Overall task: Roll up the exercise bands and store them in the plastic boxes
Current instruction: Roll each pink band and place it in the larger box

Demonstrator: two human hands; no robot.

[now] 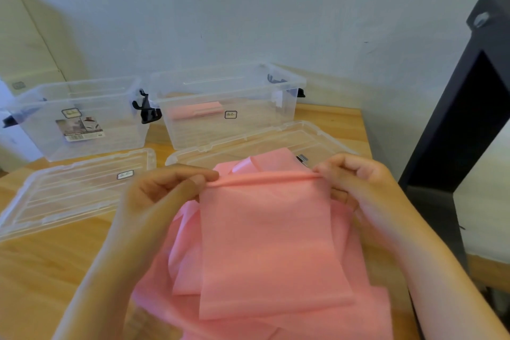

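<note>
The left hand point(165, 190) and right hand point(356, 182) each pinch one end of the top edge of the pink band point(270, 234), fingers curled round a thin first turn, likely to start the roll straight and tight; the rest drapes over the wooden table point(41, 270). The right box point(262, 121) and left box point(118, 121) stand open behind with lids point(69, 188) laid flat in front, ready for rolls: the right holds one pink roll point(197, 110), the left none visible
</note>
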